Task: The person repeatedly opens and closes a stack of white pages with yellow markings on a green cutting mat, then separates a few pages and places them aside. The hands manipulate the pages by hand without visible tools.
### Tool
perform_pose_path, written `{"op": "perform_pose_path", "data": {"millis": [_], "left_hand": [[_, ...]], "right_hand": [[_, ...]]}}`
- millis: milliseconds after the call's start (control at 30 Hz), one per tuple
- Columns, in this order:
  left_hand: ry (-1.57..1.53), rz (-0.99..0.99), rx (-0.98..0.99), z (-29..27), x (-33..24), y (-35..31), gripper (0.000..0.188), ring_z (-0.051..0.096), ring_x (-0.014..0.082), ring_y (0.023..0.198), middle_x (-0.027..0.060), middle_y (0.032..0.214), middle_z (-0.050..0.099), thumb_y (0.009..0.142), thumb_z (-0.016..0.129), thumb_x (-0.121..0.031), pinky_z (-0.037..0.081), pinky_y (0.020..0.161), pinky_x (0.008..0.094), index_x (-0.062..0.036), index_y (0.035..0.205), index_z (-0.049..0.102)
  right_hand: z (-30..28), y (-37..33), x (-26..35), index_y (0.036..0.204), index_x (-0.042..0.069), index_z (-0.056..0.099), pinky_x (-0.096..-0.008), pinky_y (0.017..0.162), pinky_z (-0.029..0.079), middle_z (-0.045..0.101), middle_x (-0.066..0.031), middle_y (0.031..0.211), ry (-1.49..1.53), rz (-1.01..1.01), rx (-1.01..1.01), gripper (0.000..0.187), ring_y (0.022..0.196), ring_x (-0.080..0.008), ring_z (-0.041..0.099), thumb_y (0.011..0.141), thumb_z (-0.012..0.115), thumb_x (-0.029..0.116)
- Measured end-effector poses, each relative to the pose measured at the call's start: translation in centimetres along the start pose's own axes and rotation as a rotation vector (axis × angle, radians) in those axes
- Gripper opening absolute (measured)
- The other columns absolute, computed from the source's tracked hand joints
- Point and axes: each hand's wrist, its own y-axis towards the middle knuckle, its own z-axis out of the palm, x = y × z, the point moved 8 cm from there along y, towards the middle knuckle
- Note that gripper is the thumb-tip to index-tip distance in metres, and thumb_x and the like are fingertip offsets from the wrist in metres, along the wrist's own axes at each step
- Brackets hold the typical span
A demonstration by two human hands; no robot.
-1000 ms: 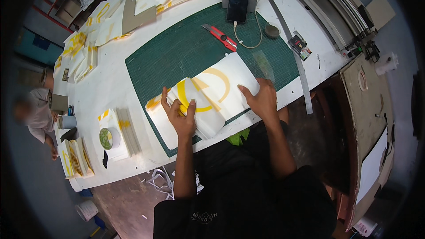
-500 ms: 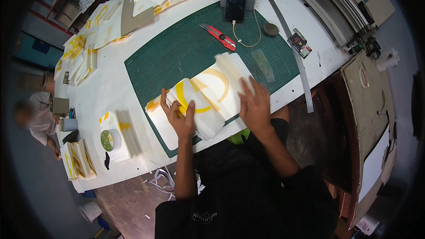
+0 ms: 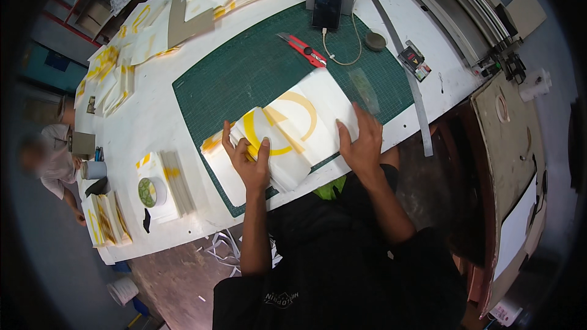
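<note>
A stack of white paper sheets (image 3: 333,95) printed with yellow curved shapes lies spread on the green cutting mat (image 3: 244,88), its left part bent over in a thick fold. My left hand (image 3: 249,162) grips the folded sheets, the thumb on top, the index finger stretched and the other fingers curled. At the stack's right edge, my right hand (image 3: 364,146) has its thumb and fingers apart, touching or just over the paper; it holds nothing. Beyond the stack rests a red utility knife (image 3: 306,52).
A phone (image 3: 327,1) with a cable leans on a stand. A metal ruler (image 3: 403,55), a round dark disc (image 3: 375,41) and a small black box (image 3: 414,61) lie right. A tape roll (image 3: 151,192) sits on bundled sheets left. Another person (image 3: 55,159) is at the far left.
My right hand has moved slightly right and its fingers have spread. The sheet that was raised and blurred at the stack's right now lies flat. My left hand stays in place.
</note>
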Motion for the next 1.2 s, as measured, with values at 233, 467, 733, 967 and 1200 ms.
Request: {"op": "perform_pose_path", "data": {"millis": [233,467,733,967,1200], "left_hand": [[0.001,0.003,0.005,0.2,-0.1,0.0,0.019,0.034,0.0385,0.15,0.0218,0.165,0.031,0.084,0.076,-0.015,0.036,0.116,0.049,0.0024,0.091,0.073],[-0.004,-0.008,0.008,0.2,0.2,0.1,0.017,0.036,0.0405,0.148,0.0245,0.164,0.031,0.083,0.077,-0.012,0.036,0.115,0.0473,0.0028,0.085,0.068],[0.001,0.002,0.011,0.4,-0.3,0.3,0.019,0.037,0.0403,0.147,0.0256,0.165,0.03,0.082,0.077,-0.01,0.038,0.113,0.0456,0.0022,0.08,0.063],[-0.009,-0.008,0.015,0.4,-0.1,0.2,0.018,0.037,0.0396,0.147,0.0263,0.165,0.028,0.082,0.078,-0.009,0.041,0.111,0.0444,0.0022,0.081,0.064],[-0.012,0.004,0.024,0.1,-0.6,0.2,0.018,0.035,0.0412,0.148,0.0287,0.164,0.027,0.083,0.078,-0.009,0.039,0.112,0.0448,0.0021,0.081,0.064]], "right_hand": [[0.8,0.3,-0.4,0.126,0.0,0.064,-0.0503,0.095,0.044,0.064,-0.0199,0.118,-0.005,-0.012,0.045,0.044,0.111,-0.0381,0.059,0.087,0.076,0.015],[0.8,2.6,-4.4,0.126,-0.002,0.063,-0.0521,0.094,0.045,0.061,-0.0231,0.116,0.043,0.1,-0.001,0.047,0.111,-0.0435,0.059,0.088,0.077,0.023],[2.3,16.5,-14.3,0.134,0.011,0.066,-0.0594,0.096,0.047,0.052,-0.0262,0.127,-0.359,0.132,-0.018,0.048,0.12,-0.0469,0.055,0.092,0.074,0.033],[4.1,17.7,-16.5,0.121,0.014,0.076,-0.0544,0.1,0.045,0.052,-0.0231,0.137,-0.385,0.13,0.048,0.032,0.123,-0.0417,0.055,0.093,0.074,0.031],[0.3,9.4,-6.6,0.098,0.0,0.073,-0.0467,0.092,0.044,0.065,-0.0168,0.115,0.027,-0.097,-0.105,0.02,0.109,-0.0355,0.061,0.088,0.078,0.017]]}}
